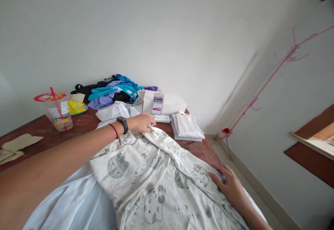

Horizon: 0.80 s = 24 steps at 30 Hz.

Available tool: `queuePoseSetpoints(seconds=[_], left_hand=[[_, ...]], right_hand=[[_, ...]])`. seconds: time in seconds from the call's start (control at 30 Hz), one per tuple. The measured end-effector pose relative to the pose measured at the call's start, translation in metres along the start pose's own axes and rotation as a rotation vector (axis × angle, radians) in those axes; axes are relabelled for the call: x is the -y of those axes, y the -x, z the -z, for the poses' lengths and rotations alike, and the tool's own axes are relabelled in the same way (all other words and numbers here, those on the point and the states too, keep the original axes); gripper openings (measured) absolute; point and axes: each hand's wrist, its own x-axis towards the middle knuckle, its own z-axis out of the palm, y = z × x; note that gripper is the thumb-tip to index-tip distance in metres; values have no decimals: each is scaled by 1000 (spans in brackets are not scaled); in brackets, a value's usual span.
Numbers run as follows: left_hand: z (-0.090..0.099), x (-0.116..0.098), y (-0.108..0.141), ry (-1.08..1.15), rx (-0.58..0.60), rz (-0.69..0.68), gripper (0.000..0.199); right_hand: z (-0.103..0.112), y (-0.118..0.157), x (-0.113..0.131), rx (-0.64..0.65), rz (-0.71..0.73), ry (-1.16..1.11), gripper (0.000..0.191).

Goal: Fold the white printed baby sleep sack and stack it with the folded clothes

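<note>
A white garment (156, 174) with a grey cat-face print lies spread over the near part of the table, with creases along its length. My left hand (142, 122), with a black band and a red string on its wrist, pinches the garment's far edge. At the garment's right edge rests my right hand (229, 183), thumb apart from its fingers and touching the cloth. Some fingertips there are hidden, but no firm grip shows. Under the garment, pale blue-white cloth (75, 198) shows at the lower left.
A stack of folded clothes (188, 127) lies right of a white box (169, 101) with a phone (157, 104) leaning on it. Behind is a clothes heap (117, 89). A plastic cup (58, 113) with a straw stands left. A pink coat rack (261, 90) stands by the wall.
</note>
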Motion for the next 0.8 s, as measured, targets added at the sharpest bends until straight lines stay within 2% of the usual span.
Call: queuePoseSetpoints(seconds=[0.1, 0.17, 0.27, 0.4, 0.5, 0.6, 0.7, 0.8], left_hand=[[19, -13, -5, -41, 132, -31, 7], [34, -16, -7, -56, 124, -38, 3], [49, -12, -7, -69, 49, -63, 15], [52, -3, -6, -45, -22, -19, 24], [49, 3, -10, -15, -18, 6, 24], [56, 9, -18, -27, -2, 15, 25], [77, 11, -24, -69, 50, 31, 26], [111, 6, -24, -122, 101, 44, 27]], right_hand=[[0, -1, 1, 15, -10, -12, 47], [0, -3, 3, 25, -15, -26, 48], [0, -7, 5, 44, -27, -40, 49], [0, -13, 9, 92, -13, -41, 47], [-1, -17, 11, 99, 14, -28, 46], [-4, -23, 14, 86, 45, -14, 46], [-8, -36, 20, 86, 100, -19, 44], [-14, -55, 29, 97, 164, -38, 42]])
